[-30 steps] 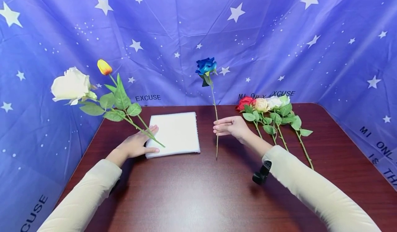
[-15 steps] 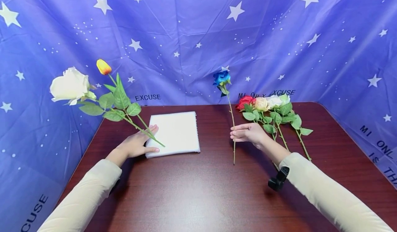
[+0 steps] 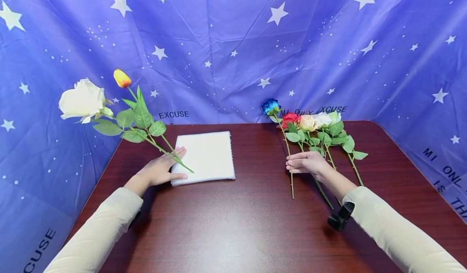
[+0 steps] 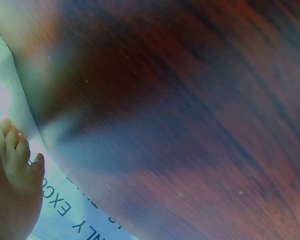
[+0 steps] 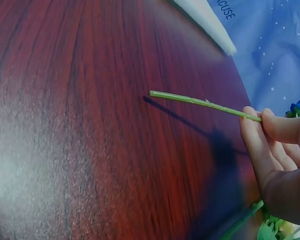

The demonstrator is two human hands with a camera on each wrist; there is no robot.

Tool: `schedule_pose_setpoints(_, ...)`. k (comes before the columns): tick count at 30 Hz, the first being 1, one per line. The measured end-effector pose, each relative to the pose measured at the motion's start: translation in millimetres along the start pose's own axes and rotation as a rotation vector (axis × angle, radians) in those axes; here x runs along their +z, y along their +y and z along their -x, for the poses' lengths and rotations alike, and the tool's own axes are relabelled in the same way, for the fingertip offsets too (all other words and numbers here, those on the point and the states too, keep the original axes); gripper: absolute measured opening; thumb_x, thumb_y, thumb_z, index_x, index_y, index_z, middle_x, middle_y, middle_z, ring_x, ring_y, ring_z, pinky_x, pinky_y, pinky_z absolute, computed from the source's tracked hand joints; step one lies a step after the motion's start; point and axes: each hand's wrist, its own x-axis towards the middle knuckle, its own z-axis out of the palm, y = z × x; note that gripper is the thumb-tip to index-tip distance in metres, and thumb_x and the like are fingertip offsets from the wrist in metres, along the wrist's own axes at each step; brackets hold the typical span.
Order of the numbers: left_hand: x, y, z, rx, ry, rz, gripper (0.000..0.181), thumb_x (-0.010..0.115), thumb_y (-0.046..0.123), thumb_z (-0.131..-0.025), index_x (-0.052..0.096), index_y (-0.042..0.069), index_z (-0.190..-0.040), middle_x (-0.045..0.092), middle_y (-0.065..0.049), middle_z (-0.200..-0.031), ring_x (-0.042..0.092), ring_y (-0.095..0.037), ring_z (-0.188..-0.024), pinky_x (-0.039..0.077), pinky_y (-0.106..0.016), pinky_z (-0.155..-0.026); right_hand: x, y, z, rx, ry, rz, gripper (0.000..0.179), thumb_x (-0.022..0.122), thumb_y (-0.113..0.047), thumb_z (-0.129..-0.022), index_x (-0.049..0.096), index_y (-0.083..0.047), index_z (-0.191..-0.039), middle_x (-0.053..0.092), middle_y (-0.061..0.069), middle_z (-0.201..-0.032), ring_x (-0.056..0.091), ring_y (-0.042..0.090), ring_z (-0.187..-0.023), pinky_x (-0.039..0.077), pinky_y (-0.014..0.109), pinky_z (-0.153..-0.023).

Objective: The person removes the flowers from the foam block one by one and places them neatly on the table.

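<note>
In the head view my right hand point(image 3: 306, 162) pinches the thin stem of a blue rose point(image 3: 271, 107) between thumb and fingertips. The bloom leans left at the top. The cut end of the green stem point(image 5: 190, 99) points out past the fingers in the right wrist view, with its shadow on the table. My left hand point(image 3: 159, 171) rests with spread fingers on the left side of a white foam block point(image 3: 209, 155). A white rose point(image 3: 83, 100) and a yellow-orange tulip point(image 3: 122, 78) lean left above that hand, their stems meeting the block's top.
Beside my right hand, a red rose point(image 3: 290, 120), a cream rose point(image 3: 308, 123) and white roses point(image 3: 322, 120) lie on the dark wooden table point(image 3: 204, 228), stems toward the front. A blue star-printed cloth point(image 3: 204, 41) hangs behind and at both sides.
My right hand has carried the blue rose rightward and lower, from near the foam block to the lying roses. The left hand and the two leaning flowers have stayed put.
</note>
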Motion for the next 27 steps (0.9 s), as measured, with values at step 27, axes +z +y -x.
schedule_pose_setpoints(27, 3.5, 0.5, -0.4, 0.007, 0.014, 0.005, 0.092, 0.062, 0.058, -0.084, 0.025, 0.01, -0.153, 0.023, -0.01, -0.161, 0.023, -0.031, -0.148, 0.027, -0.05, -0.118, -7.4, -5.3, 0.7, 0.212, 0.027, 0.0, 0.042, 0.053, 0.008, -0.091, 0.044, 0.022, -0.129, 0.072, -0.002, -0.077, 0.07, 0.007, -0.073, 0.059, 0.022, -0.075)
